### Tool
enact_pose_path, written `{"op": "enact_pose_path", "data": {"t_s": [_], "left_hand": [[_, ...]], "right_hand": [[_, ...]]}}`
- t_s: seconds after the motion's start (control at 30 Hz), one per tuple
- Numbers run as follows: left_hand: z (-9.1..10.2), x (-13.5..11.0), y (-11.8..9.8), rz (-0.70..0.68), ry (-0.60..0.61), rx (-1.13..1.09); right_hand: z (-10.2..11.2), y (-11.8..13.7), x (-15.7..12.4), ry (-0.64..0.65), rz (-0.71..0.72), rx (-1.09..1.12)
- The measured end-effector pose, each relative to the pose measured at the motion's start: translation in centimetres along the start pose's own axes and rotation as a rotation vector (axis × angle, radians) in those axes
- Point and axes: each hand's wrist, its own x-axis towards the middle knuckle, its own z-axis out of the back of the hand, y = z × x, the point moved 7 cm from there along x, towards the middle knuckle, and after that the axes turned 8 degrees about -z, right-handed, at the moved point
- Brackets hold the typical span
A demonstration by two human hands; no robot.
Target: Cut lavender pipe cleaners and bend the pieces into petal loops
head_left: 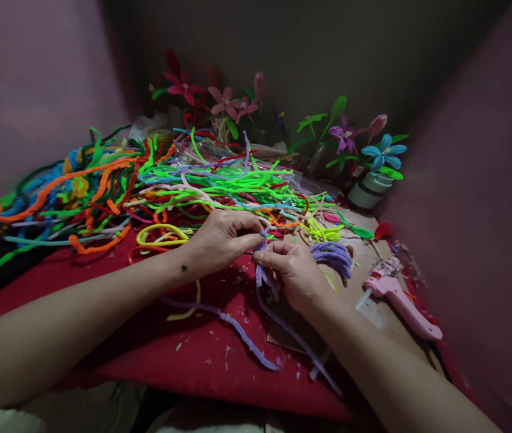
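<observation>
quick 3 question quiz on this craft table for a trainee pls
1. True or false: the left hand and the right hand both pinch the lilac pipe cleaner.
2. The pink glue gun lies: A) left of the left hand; B) right of the right hand; C) between the two hands.
3. Fill in: the blue flower stands in a ___ pot.

Key: 1 true; 2 B; 3 white.
</observation>
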Motion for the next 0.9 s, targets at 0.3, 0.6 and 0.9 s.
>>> {"op": "enact_pose_path", "data": {"t_s": [0.3,0.6,0.9], "left_hand": [[-2.1,-2.1,3.6,0.452,0.273,-0.587],[-2.1,-2.3,2.5,0.317,0.197,-0.158],[-0.6,-2.2,-0.3,-0.269,0.059,0.401]], "right_hand": [[0.8,0.8,0.5,-0.034,0.120,0.144],[0.9,0.7,0.0,-0.106,0.135,-0.029],[0.7,1.1,-0.1,-0.050,0.104,-0.058]]}}
